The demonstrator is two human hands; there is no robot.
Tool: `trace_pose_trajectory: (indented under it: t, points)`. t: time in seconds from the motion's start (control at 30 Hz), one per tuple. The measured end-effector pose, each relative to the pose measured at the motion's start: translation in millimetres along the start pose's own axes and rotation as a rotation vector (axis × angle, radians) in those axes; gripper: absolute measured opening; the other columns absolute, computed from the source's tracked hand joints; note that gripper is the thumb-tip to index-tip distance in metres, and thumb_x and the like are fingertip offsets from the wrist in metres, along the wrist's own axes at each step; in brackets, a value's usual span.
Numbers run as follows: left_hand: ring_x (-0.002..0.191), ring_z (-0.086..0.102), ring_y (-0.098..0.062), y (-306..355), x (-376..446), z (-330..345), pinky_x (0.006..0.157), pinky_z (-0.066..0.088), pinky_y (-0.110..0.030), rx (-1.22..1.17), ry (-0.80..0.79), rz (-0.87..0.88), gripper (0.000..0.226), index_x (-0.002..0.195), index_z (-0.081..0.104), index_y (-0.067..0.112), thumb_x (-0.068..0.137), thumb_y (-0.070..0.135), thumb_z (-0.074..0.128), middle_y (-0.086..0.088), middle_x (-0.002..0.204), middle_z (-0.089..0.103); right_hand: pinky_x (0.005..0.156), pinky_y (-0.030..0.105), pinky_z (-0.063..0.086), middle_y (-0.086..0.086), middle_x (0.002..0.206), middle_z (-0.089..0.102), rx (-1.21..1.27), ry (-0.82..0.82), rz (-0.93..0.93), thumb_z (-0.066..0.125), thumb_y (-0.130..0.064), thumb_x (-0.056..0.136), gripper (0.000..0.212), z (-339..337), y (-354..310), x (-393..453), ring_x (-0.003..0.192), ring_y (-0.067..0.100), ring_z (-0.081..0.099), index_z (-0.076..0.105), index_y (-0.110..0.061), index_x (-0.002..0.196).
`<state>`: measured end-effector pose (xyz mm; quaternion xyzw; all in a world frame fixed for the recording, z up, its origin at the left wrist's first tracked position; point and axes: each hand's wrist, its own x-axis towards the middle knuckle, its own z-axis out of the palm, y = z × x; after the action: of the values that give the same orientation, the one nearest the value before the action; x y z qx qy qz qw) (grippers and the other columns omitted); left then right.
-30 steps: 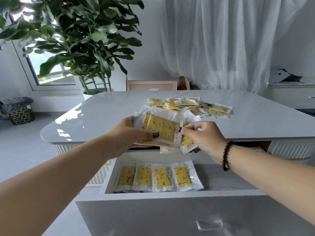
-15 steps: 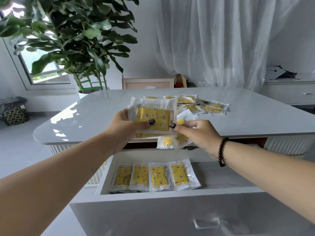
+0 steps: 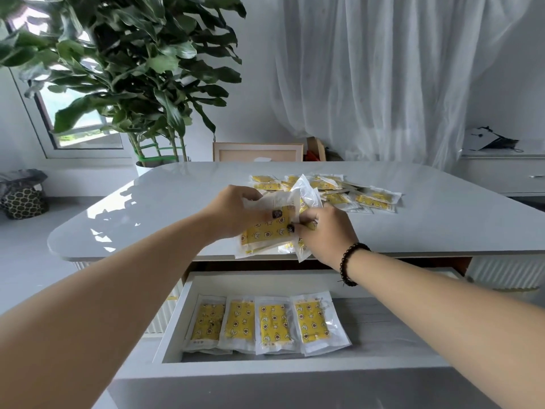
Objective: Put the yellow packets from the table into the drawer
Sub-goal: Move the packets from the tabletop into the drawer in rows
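Item 1: bundle of yellow star-and-moon printed packets in clear plastic sleeves (image 3: 267, 231), which we hold over the near edge of the table, above the drawer. Our left hand (image 3: 236, 212) grips the bundle from the left, thumb curled over the top packet. Our right hand (image 3: 324, 231) pinches the bundle's right side, and several loose sleeves splay upward between the 2 hands.

Item 2: open white wooden drawer (image 3: 265, 366) below the table edge, with 4 yellow packets in a row (image 3: 267, 323) lying flat side by side at its left; the right part of its floor shows grey.

Item 3: scattered heap of the same yellow packets (image 3: 354, 190) on the glossy pale grey table (image 3: 147, 208), beyond our hands.

Handling note: we judge the step in hand to be squaring the bundle before lowering it. It would go best with the edges tapped level, the slippery sleeves held firmly, and the stack laid beside the row already placed.

Not established: the count of packets in the bundle, since our fingers and the overlapping film hide them; whether more packets lie under the row of 4; the heap's count, too small to tell. The drawer's front face is cut off below.

Surroundings: a large green potted plant (image 3: 132, 69) and a sheer white curtain (image 3: 383, 69) behind the table.
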<state>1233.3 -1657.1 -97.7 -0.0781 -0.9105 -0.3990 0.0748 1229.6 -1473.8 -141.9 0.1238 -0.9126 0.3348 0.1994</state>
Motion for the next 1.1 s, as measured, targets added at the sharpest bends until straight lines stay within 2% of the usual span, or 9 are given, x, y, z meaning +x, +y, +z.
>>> trace_pose_trajectory:
  t: [0.17, 0.43, 0.53, 0.6, 0.7, 0.8, 0.93, 1.0, 1.1]
  points:
    - [0.086, 0.062, -0.022, -0.5, 24.8, -1.8, 0.077, 0.056, -0.034, 0.371, -0.116, 0.068, 0.027, 0.107, 0.068, 0.015, 0.08, 0.02, 0.074, -0.002, 0.095, 0.067, 0.075, 0.028, 0.049, -0.001, 0.092, 0.051, -0.016, 0.04, 0.016, 0.063, -0.028, 0.089, 0.015, 15.6, 1.6, 12.1, 0.091, 0.022, 0.058, 0.073, -0.022, 0.099]
    - [0.082, 0.059, -0.023, -3.3, 48.7, 10.3, 0.072, 0.053, -0.033, 0.764, -0.217, 0.089, 0.024, 0.108, 0.061, 0.013, 0.086, 0.022, 0.065, -0.003, 0.093, 0.059, 0.079, 0.034, 0.052, 0.006, 0.117, 0.06, -0.035, 0.032, -0.025, 0.059, -0.025, 0.09, 0.015, 20.7, 15.7, 21.2, 0.098, 0.022, 0.06, 0.066, -0.029, 0.102]
    - [0.081, 0.057, -0.023, -7.6, 55.7, 7.2, 0.066, 0.05, -0.03, 0.854, -0.206, 0.069, 0.028, 0.107, 0.057, 0.016, 0.084, 0.03, 0.067, -0.001, 0.09, 0.055, 0.087, 0.037, 0.049, 0.0, 0.137, 0.05, -0.069, 0.013, -0.001, 0.059, -0.019, 0.09, 0.049, 8.5, 22.5, 28.3, 0.111, 0.023, 0.055, 0.042, -0.032, 0.135]
    - [0.082, 0.057, -0.023, -15.5, 58.4, 9.4, 0.064, 0.047, -0.029, 0.909, -0.224, 0.044, 0.033, 0.109, 0.054, 0.018, 0.083, 0.034, 0.067, 0.0, 0.09, 0.054, 0.078, 0.035, 0.049, -0.001, 0.14, 0.046, -0.139, -0.051, 0.004, 0.059, -0.018, 0.089, 0.079, -0.6, 23.6, 33.0, 0.107, 0.024, 0.057, 0.011, -0.036, 0.148]
    - [0.082, 0.055, -0.022, -25.1, 60.4, 13.6, 0.063, 0.043, -0.028, 0.934, -0.225, 0.042, 0.038, 0.113, 0.051, 0.019, 0.084, 0.036, 0.067, 0.001, 0.091, 0.052, 0.048, 0.029, 0.039, 0.003, 0.094, 0.057, -0.359, -0.124, -0.036, 0.06, -0.02, 0.089, 0.095, -6.3, 22.5, 43.7, 0.066, 0.02, 0.055, -0.011, -0.031, 0.15]
    - [0.08, 0.052, -0.021, -23.5, 60.4, 15.0, 0.06, 0.039, -0.028, 0.958, -0.215, 0.072, 0.038, 0.114, 0.05, 0.02, 0.084, 0.037, 0.067, 0.002, 0.088, 0.049, 0.044, 0.027, 0.037, 0.005, 0.077, 0.056, -0.475, -0.174, -0.052, 0.063, -0.015, 0.085, 0.086, -9.3, 15.9, 58.6, 0.059, 0.02, 0.053, 0.005, -0.024, 0.148]
    - [0.082, 0.051, -0.023, -20.7, 59.2, 17.7, 0.062, 0.038, -0.029, 0.989, -0.224, 0.093, 0.042, 0.117, 0.048, 0.02, 0.085, 0.04, 0.065, 0.002, 0.089, 0.048, 0.047, 0.023, 0.036, 0.006, 0.095, 0.058, -0.682, -0.405, -0.084, 0.066, -0.013, 0.082, 0.032, -13.1, 2.6, 75.7, 0.076, 0.022, 0.057, 0.052, -0.012, 0.111]
    - [0.081, 0.049, -0.023, -20.7, 57.0, 19.5, 0.061, 0.036, -0.028, 1.018, -0.227, 0.101, 0.04, 0.118, 0.045, 0.019, 0.087, 0.039, 0.062, 0.003, 0.084, 0.045, 0.046, 0.021, 0.034, 0.007, 0.089, 0.058, -0.726, -0.455, -0.057, 0.066, -0.013, 0.082, 0.013, -8.7, 4.0, 78.2, 0.069, 0.021, 0.053, 0.056, -0.01, 0.088]
    - [0.081, 0.047, -0.024, -17.6, 51.8, 20.5, 0.06, 0.033, -0.028, 1.023, -0.207, 0.094, 0.034, 0.116, 0.044, 0.018, 0.089, 0.033, 0.058, 0.002, 0.084, 0.043, 0.047, 0.023, 0.033, 0.001, 0.075, 0.051, -0.609, -0.42, -0.004, 0.069, -0.021, 0.08, 0.028, -11.4, 10.1, 74.9, 0.061, 0.016, 0.048, 0.045, -0.017, 0.068]
